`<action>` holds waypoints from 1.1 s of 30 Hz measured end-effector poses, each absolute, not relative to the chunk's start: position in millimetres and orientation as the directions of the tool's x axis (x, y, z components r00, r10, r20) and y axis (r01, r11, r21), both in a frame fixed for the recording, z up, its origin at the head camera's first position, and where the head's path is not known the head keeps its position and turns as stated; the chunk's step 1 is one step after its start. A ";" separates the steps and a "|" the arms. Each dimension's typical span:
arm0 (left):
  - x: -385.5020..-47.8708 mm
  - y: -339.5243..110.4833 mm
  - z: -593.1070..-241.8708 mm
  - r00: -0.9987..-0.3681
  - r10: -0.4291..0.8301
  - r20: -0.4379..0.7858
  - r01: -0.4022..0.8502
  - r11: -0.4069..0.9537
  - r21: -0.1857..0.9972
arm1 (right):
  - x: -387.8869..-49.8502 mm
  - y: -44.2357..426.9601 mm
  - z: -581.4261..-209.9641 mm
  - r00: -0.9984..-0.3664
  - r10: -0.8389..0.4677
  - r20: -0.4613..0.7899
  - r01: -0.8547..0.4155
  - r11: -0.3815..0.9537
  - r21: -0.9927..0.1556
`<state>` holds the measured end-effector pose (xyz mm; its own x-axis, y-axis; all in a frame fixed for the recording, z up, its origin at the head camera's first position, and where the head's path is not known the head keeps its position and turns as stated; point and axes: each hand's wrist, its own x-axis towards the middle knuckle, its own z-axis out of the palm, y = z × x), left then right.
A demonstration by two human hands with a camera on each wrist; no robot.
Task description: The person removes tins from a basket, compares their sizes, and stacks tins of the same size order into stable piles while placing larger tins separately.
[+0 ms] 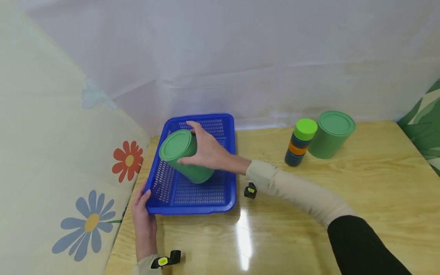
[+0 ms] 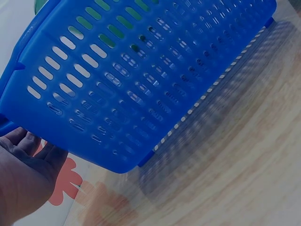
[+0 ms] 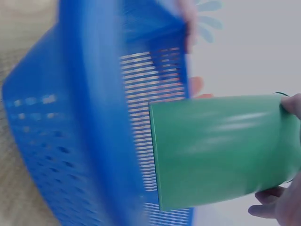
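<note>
A green lidded canister [image 1: 175, 147] is in my right hand [image 1: 207, 151], thumb and fingers spread round its upper side. It leans over the inside of a blue slotted plastic basket [image 1: 192, 210], lid toward the upper left. In the right wrist view the canister's flat base [image 3: 157, 160] faces the basket's slotted floor; whether they touch, I cannot tell. My left hand [image 1: 141, 204] grips the basket's rim at the near left corner. The left wrist view has the fingers [image 2: 30, 141] under the rim beside the slotted outer wall.
On the wooden table [image 1: 282, 233], to the right, stand a second green canister [image 1: 331, 133] and a stack of dark blue and orange pieces [image 1: 297, 149] topped with lime green. A pale cloth wall [image 1: 220, 57] rises behind; a flower-printed one [image 1: 68, 152] flanks the left.
</note>
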<state>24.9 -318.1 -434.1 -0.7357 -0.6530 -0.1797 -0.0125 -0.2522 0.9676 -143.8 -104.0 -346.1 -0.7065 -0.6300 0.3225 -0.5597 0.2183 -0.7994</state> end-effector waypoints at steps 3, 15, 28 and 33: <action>23.3 -320.1 -434.3 -0.737 -0.653 -0.175 0.012 -0.271 0.963 | -140.9 -87.0 -327.8 -0.722 -0.582 0.375 -0.564 0.181 -0.806; 22.8 -338.4 -432.1 -0.738 -0.650 -0.180 0.012 -0.280 0.960 | -119.2 25.4 -298.6 -0.634 -0.560 0.533 -0.643 -0.001 -0.766; 23.2 -360.0 -426.3 -0.697 -0.684 -0.216 0.112 -0.401 0.909 | -89.0 171.2 -360.5 -0.781 -0.253 0.571 -0.610 0.112 -0.785; 24.3 -366.7 -424.2 -0.692 -0.689 -0.218 0.145 -0.427 0.892 | -90.9 196.7 -383.7 -0.848 -0.074 0.525 -0.530 0.104 -0.842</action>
<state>24.3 -366.7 -424.2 -0.6918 -0.6885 -0.2176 0.1448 -0.4275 0.8923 -90.9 196.7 -383.7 -0.8482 -0.0736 0.5245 -0.5296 0.1043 -0.8418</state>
